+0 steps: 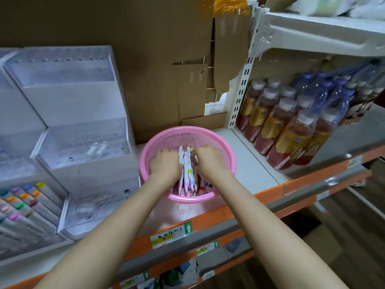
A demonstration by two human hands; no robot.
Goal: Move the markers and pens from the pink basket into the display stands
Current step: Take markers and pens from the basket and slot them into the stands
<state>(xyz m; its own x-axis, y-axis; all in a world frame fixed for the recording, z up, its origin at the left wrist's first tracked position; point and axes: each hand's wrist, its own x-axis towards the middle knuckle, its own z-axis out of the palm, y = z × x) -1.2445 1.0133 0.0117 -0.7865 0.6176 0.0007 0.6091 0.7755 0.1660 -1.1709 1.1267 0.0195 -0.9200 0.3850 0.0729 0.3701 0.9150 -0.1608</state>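
A round pink basket (216,142) stands on the white shelf at the centre. Inside lie several white pens (186,170) with pink and yellow-green bands, plus darker pens below them. Both of my hands are in the basket. My left hand (165,163) lies against the left side of the white pen bundle, fingers curled round it. My right hand (207,158) grips the bundle from the right, fingertips on the pens. A clear tiered display stand (83,142) sits left of the basket, with two white pens in its middle tier. A second stand (27,205) at far left holds several colour-capped markers.
Cardboard sheets (156,69) cover the back of the shelf. Shrink-wrapped drink bottles (291,126) fill the shelf to the right, behind a white upright post (239,94). The shelf's orange and grey front edge (229,222) carries price labels. A white shelf bracket hangs above right.
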